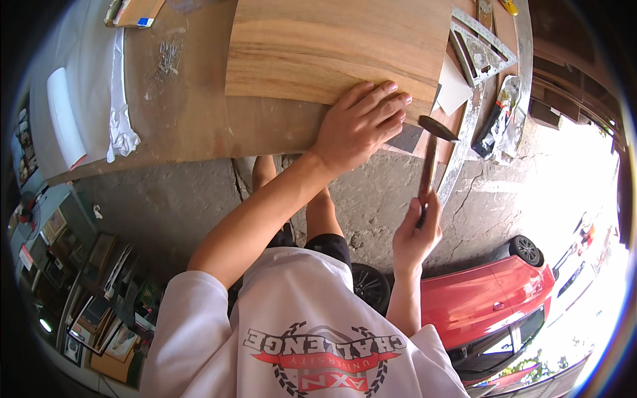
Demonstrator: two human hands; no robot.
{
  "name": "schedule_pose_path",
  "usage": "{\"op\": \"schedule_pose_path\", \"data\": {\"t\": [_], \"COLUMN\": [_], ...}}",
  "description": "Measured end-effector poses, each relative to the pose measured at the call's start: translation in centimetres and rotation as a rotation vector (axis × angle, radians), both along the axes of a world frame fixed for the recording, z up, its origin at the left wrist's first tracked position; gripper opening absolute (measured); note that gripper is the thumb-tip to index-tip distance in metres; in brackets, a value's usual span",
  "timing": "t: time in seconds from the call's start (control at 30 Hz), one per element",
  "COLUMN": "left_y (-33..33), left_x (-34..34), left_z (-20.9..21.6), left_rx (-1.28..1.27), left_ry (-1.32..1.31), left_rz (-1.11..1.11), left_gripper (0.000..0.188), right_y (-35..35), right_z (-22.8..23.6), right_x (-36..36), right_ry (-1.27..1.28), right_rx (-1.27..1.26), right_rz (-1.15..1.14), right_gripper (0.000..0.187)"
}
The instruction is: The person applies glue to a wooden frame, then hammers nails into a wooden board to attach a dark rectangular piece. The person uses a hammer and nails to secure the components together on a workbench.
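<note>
A flat wooden board [338, 50] with brown grain lies on the worktable, its near edge toward me. My left hand [361, 123] rests on the board's near right corner, fingers stretched out and pressing on the wood. My right hand [418, 232] is closed around the handle of a hammer [430, 159]. The hammer's dark head is raised beside the board's right corner, close to my left fingertips and apart from them. Whether a nail stands at that corner I cannot make out.
Nails [168, 58] lie in a small pile on the worktable [199, 126]. To the right are a triangular metal square [483, 56], a long metal ruler [458, 149] and a black-handled tool [490, 129]. Crumpled foil [121, 136] lies at left. A red car [491, 298] stands beyond the floor.
</note>
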State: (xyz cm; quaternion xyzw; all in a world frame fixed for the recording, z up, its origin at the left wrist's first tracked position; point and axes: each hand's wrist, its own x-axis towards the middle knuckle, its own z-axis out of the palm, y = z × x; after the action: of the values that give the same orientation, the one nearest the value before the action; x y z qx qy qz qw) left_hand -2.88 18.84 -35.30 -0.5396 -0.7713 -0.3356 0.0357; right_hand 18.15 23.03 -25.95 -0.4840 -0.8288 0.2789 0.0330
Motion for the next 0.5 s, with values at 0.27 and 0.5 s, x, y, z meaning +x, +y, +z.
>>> {"op": "schedule_pose_path", "data": {"t": [0.27,0.5], "left_y": [-0.1,-0.1], "left_x": [0.1,0.0], "left_z": [-0.1,-0.2], "left_rx": [0.025,0.027], "left_ry": [-0.035,-0.006], "left_rz": [0.001,-0.025], "left_gripper": [0.01,0.018], "right_y": [0.3,0.4], "right_z": [-0.2,1.9], "right_x": [-0.3,-1.7], "right_ry": [0.292,0.484], "right_rx": [0.411,0.321], "right_rz": [0.217,-0.006], "right_gripper": [0.026,0.032]}}
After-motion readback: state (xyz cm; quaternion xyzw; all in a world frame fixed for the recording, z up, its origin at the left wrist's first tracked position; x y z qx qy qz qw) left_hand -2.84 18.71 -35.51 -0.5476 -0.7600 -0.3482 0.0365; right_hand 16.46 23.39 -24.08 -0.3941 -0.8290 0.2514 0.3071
